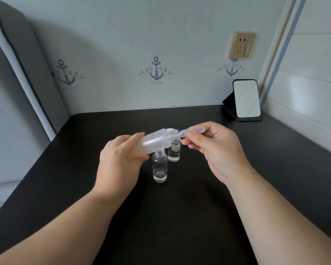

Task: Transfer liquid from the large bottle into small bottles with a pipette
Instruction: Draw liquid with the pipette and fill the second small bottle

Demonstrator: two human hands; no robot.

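My left hand (118, 159) grips the large frosted bottle (155, 139), tilted with its open neck pointing up and to the right. My right hand (216, 148) pinches the bulb of a clear plastic pipette (191, 131), whose stem goes into the bottle's neck. Below stand two small clear bottles on the black table (180, 207). The near small bottle (160, 166) is open with a little liquid at its bottom. The far small bottle (174, 152) holds more liquid and is partly hidden behind the large bottle.
A small mirror on a black stand (246, 100) sits at the table's back right corner by the wall. A white round cap (170, 129) peeks out behind the large bottle. A grey cushion (23, 73) leans at the left.
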